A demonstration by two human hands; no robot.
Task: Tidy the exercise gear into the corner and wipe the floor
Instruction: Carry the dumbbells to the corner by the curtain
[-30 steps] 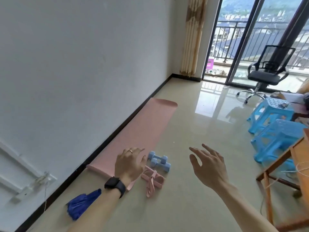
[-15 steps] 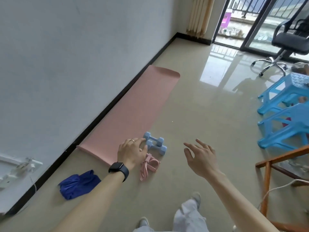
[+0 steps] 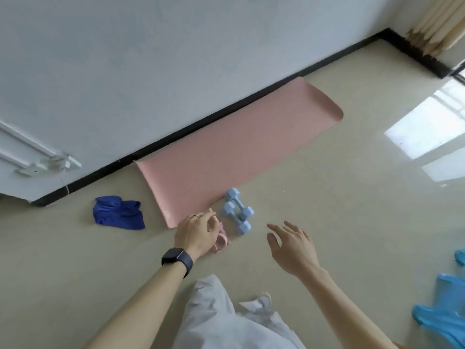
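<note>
At the knee, left hand (image 3: 196, 231): fingers bent down over the pink rope (image 3: 222, 240); I cannot tell whether they grip it.
Right hand (image 3: 293, 245): loose, fingers spread, holding nothing, over the bare floor (image 3: 352, 235).
Dumbbells (image 3: 237, 211): two, pale blue, side by side, just beside the rope and the mat's near corner.
Cloth (image 3: 118, 213): crumpled, left of the mat, untouched.
Mat (image 3: 239, 152): unrolled along the wall (image 3: 176, 59).
Risk: a rope loop dragged past the dumbbells could snag one and roll it. Wiping with the gear spread out would leave patches unwiped.
</note>
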